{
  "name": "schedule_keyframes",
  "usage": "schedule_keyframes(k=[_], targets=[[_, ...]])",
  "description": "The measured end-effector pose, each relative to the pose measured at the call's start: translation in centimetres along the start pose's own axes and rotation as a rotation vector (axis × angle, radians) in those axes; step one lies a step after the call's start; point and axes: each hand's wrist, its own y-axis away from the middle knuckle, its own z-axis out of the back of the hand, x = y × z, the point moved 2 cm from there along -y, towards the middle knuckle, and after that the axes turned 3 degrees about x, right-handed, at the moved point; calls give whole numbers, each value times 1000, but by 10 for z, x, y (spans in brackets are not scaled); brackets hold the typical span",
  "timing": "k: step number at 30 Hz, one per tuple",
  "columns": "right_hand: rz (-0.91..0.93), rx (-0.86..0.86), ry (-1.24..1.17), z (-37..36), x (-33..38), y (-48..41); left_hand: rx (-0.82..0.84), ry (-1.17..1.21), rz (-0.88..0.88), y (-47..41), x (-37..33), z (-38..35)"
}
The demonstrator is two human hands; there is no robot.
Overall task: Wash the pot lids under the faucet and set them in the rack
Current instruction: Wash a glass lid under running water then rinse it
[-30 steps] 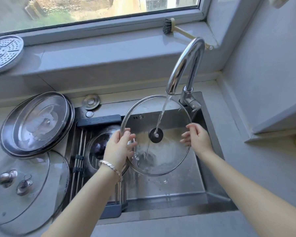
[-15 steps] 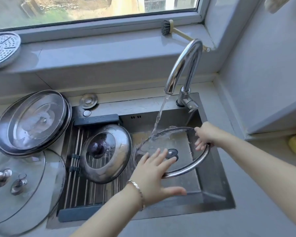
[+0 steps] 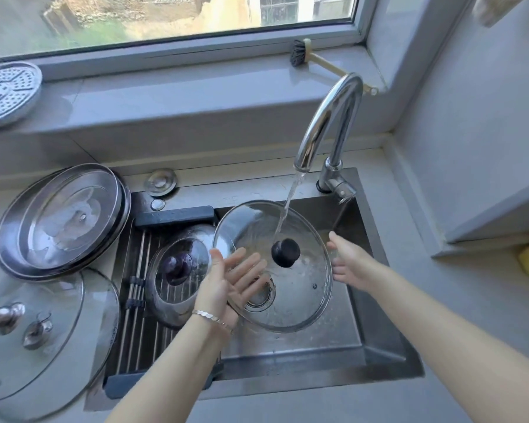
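A glass lid (image 3: 290,288) was supported between the open left hand (image 3: 226,282), palm up at its rim, and the right hand (image 3: 350,261), apparently gripping the far edge. It was held over the sink (image 3: 379,346), under water from the faucet (image 3: 330,123), beside a lid (image 3: 177,273) lying on the rack (image 3: 141,331).

light: bright daylight from the window (image 3: 171,19) at top | glare: highlights on the faucet (image 3: 327,123) and the steel lids (image 3: 64,218) at left | shadow: sink (image 3: 379,355) basin dimmer | distortion: wide-angle bending at edges | blur: soft corners, slightly smeared hands
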Motion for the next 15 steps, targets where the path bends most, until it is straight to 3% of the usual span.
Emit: schedule_keyframes(k=[2,5,11,15], targets=[[-9,50,-172,-12,-6,-6,3,53,2,-3,-4,4],[86,-89,-321,-18,1,-6,4,100,26,-7,-10,7],[498,-364,-24,-5,39,17,-96,22,173,-23,11,11],[712,-428,150,-5,57,37,-119,96,341,-27,23,6]])
